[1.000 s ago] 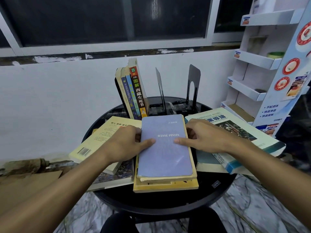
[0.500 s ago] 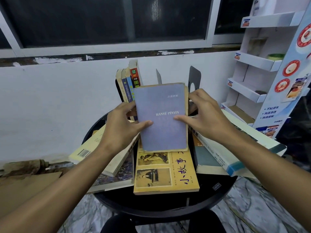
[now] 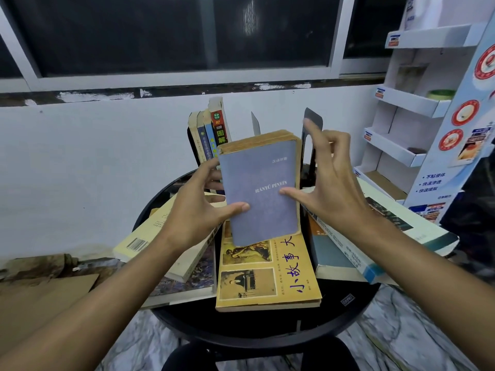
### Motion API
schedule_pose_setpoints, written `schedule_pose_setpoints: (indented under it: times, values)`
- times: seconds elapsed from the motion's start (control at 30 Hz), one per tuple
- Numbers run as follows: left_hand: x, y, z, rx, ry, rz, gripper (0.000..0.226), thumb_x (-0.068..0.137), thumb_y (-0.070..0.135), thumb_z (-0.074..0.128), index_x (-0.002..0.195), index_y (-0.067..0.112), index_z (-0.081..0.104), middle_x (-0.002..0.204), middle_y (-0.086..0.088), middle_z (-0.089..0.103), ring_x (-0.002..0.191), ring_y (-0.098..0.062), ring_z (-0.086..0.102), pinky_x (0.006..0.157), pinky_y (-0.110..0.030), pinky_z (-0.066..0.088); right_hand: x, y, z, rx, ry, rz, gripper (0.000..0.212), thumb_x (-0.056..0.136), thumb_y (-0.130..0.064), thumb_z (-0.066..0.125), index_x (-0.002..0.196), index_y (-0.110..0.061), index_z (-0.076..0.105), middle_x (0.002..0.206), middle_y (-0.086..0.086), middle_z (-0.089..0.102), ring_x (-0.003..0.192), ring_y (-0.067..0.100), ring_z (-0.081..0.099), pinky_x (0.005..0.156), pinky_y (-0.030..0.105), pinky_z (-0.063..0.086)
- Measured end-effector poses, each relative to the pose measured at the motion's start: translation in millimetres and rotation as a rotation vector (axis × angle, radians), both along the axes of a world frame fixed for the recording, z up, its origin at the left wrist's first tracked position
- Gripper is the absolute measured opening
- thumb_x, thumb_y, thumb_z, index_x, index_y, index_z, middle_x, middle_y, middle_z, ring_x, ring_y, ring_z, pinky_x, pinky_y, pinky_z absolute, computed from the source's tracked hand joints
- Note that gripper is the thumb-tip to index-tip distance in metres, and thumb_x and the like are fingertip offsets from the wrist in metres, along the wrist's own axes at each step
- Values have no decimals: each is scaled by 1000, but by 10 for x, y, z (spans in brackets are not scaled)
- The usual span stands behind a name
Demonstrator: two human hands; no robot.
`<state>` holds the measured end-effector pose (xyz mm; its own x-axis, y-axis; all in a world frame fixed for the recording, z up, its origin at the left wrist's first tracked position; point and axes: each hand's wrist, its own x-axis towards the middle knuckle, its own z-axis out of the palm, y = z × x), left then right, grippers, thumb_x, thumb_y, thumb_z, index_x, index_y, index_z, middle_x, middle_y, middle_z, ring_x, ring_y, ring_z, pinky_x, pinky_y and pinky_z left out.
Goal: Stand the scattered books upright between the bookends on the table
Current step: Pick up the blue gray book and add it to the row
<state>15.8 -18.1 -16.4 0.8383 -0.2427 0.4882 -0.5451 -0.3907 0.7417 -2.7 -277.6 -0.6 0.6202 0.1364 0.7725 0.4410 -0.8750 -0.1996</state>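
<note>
A blue-grey paperback marked HANYU PINYIN [image 3: 261, 191] is held upright in the air above the round black table [image 3: 267, 333]. My left hand [image 3: 199, 210] grips its left edge, thumb on the cover. My right hand [image 3: 328, 183] has its thumb on the cover, its fingers spread beside the right edge. Behind the book, several books [image 3: 211, 129] stand upright against the left bookend. A thin divider [image 3: 255, 124] and the black right bookend [image 3: 312, 121] rise at the back. A yellow book [image 3: 267, 277] lies flat below.
A cream book [image 3: 160, 236] lies stacked on another at the left, overhanging the table. Large white and teal books [image 3: 388, 236] lie at the right. A white cardboard display shelf [image 3: 417, 129] stands at the right. Brown cardboard [image 3: 40, 293] lies on the floor at the left.
The blue-grey book was lifted off the yellow book and tipped upright. It has risen toward the bookends, and my right fingers have spread away from its edge.
</note>
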Motion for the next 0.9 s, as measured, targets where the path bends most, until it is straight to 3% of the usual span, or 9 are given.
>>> schedule_pose_setpoints:
  times: [0.07, 0.13, 0.23, 0.4, 0.57, 0.63, 0.77, 0.9]
  values:
    - [-25, -5, -3, -16, 4, -11, 87, 71, 32, 91, 143, 30, 44, 119, 18, 63, 105, -2, 61, 76, -12, 53, -31, 64, 40, -85, 4, 28, 111, 74, -24, 89, 160, -21, 18, 119, 7, 38, 90, 13, 41, 73, 37, 56]
    - [-60, -9, -7, -34, 8, -30, 85, 71, 32, 90, 143, 30, 43, 120, 19, 62, 107, -3, 61, 76, -13, 54, -74, 132, 72, -110, 68, 100, 95, 85, -21, 78, 160, -25, 20, 116, 4, 39, 91, 14, 46, 72, 42, 56]
    - [-113, -3, -22, -48, 6, -70, 87, 72, 31, 89, 146, 30, 42, 126, 18, 61, 111, -6, 61, 80, -15, 55, -153, 210, 123, -64, 130, 139, 76, 90, -39, 68, 155, -29, 30, 115, 1, 36, 93, 15, 50, 78, 42, 57]
    - [-216, 24, -73, -96, 40, -199, 92, 79, 18, 86, 154, 32, 36, 140, 14, 57, 123, -16, 60, 92, -30, 58, -319, 314, 211, 57, 234, 108, 91, 72, -75, 70, 146, -39, 32, 120, -5, 32, 106, 13, 55, 89, 36, 57]
    - [-328, -34, -154, -101, 85, -307, 96, 82, 12, 83, 158, 36, 29, 152, 13, 46, 134, -17, 52, 100, -35, 55, -430, 411, 245, 97, 275, 64, 105, 58, -88, 67, 143, -39, 31, 122, -8, 32, 111, 14, 56, 90, 34, 54]
    - [-351, -68, -174, -126, 86, -322, 95, 81, 12, 83, 157, 37, 30, 151, 16, 44, 136, -14, 50, 100, -33, 55, -436, 393, 251, 125, 299, 98, 100, 61, -84, 69, 143, -39, 32, 125, -9, 32, 113, 12, 57, 91, 37, 56]
    - [-357, -122, -227, -143, 80, -349, 94, 84, 5, 80, 158, 34, 30, 151, 12, 42, 133, -21, 53, 94, -39, 59, -443, 254, 286, 166, 387, 237, 77, 79, -58, 76, 142, -41, 36, 132, -17, 37, 121, 4, 55, 95, 36, 57]
    - [-382, -231, -241, -133, 24, -311, 92, 85, 5, 78, 155, 42, 31, 145, 20, 43, 127, -14, 56, 89, -31, 60, -486, 93, 374, 184, 460, 371, 59, 90, -36, 73, 140, -42, 44, 136, -16, 41, 121, 4, 57, 81, 26, 61]
